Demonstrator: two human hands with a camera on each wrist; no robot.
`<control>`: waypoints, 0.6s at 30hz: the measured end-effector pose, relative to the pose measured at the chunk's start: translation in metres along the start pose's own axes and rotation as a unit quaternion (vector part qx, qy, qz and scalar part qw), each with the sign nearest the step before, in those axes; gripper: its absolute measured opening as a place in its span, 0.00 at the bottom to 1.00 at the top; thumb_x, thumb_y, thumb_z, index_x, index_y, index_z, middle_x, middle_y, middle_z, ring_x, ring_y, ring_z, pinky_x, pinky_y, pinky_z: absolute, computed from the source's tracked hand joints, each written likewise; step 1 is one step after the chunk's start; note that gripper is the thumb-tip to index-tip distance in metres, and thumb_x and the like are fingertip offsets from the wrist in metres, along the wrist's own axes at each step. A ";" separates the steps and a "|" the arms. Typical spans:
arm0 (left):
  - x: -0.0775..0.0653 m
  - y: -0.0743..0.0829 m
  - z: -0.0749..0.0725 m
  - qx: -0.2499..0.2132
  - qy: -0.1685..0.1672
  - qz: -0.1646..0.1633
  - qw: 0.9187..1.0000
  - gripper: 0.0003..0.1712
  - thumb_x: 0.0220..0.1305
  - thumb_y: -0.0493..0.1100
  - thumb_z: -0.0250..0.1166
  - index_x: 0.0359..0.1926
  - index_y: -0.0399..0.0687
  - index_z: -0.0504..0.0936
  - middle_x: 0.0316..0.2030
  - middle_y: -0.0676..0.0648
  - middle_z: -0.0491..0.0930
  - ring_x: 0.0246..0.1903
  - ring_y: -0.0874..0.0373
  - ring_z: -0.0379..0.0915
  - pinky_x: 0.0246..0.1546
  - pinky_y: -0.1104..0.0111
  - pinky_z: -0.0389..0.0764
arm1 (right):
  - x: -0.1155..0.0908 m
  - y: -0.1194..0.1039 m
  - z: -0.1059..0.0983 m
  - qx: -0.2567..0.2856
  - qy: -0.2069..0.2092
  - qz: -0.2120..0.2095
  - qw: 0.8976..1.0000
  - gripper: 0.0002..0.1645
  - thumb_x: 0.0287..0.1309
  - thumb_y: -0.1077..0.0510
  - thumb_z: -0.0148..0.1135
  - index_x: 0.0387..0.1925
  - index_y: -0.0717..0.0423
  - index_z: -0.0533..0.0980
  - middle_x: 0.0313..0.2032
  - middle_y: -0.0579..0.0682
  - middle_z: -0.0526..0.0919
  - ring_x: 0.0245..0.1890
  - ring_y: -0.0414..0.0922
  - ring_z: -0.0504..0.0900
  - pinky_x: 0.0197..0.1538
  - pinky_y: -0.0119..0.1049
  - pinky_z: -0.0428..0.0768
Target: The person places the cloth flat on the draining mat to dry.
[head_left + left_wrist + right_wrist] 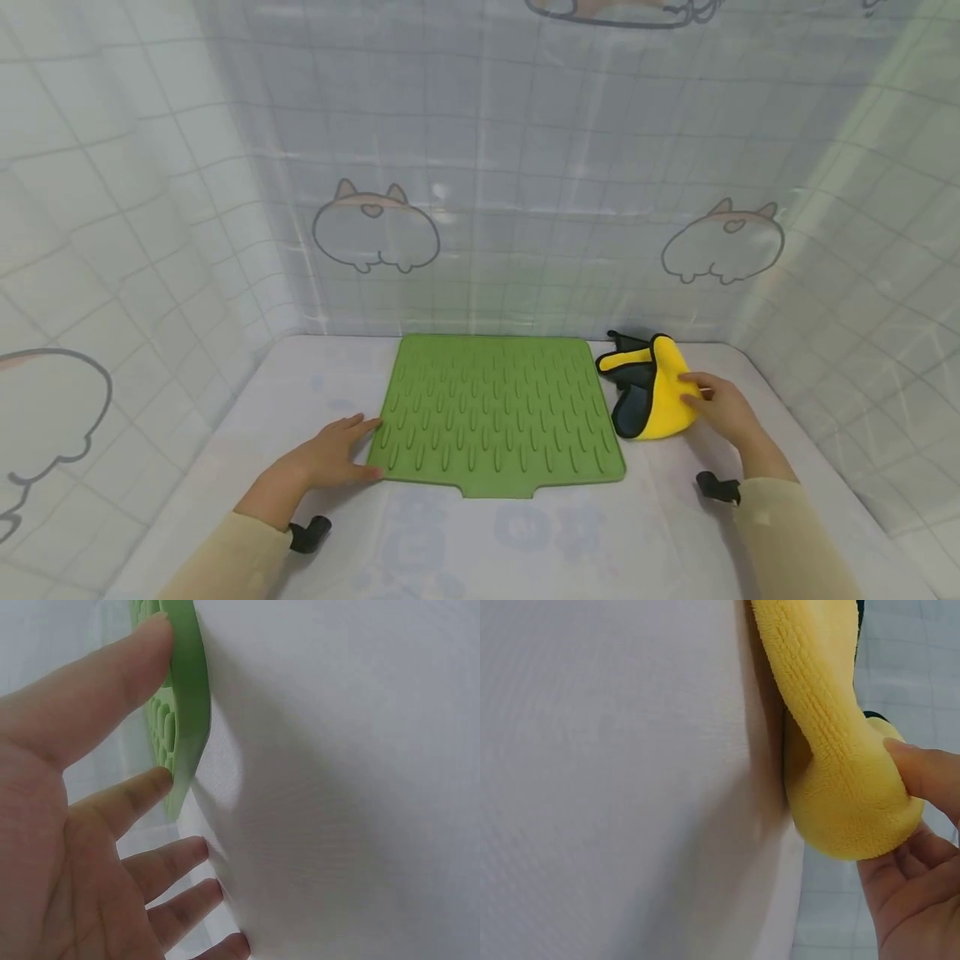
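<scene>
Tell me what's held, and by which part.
The right hand pinches the yellow-and-black fabric piece by its yellow right side; the left hand, at the green mat, holds nothing.

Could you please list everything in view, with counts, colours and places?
table: one, white, in front of the person
mat: one, green, back middle of the table
cloth: one, yellow and black, right of the mat
sheeting: count unclear, whitish with grey grid, behind and beside the table
animal drawings: several, grey-outlined, on the sheeting
wrist pieces: two, black, one at each wrist
sleeves: two, cream, one per arm
left hand: one, at the mat's left edge
right hand: one, pinching the cloth
</scene>
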State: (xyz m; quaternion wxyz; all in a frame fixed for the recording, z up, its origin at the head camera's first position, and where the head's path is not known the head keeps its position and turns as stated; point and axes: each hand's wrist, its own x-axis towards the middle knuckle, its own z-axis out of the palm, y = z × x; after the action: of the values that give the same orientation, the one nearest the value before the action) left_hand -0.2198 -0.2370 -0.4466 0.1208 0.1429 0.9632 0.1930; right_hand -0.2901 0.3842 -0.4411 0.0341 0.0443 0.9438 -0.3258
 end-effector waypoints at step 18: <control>-0.003 0.003 0.001 -0.006 -0.003 -0.010 1.000 0.53 0.56 0.63 0.73 0.74 0.40 0.63 0.72 0.26 0.56 0.69 0.24 0.50 0.63 0.31 0.58 | -0.011 -0.016 -0.004 0.053 0.083 -0.029 0.995 0.32 0.68 0.45 0.62 0.66 0.58 0.72 0.64 0.69 0.70 0.61 0.69 0.71 0.57 0.60 0.78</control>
State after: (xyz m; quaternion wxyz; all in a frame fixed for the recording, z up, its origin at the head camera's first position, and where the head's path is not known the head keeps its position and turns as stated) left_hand -0.2159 -0.2352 -0.4455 0.1266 0.1329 0.9631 0.1967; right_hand -0.2813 0.3733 -0.4273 -0.0562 0.0450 0.9258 -0.3711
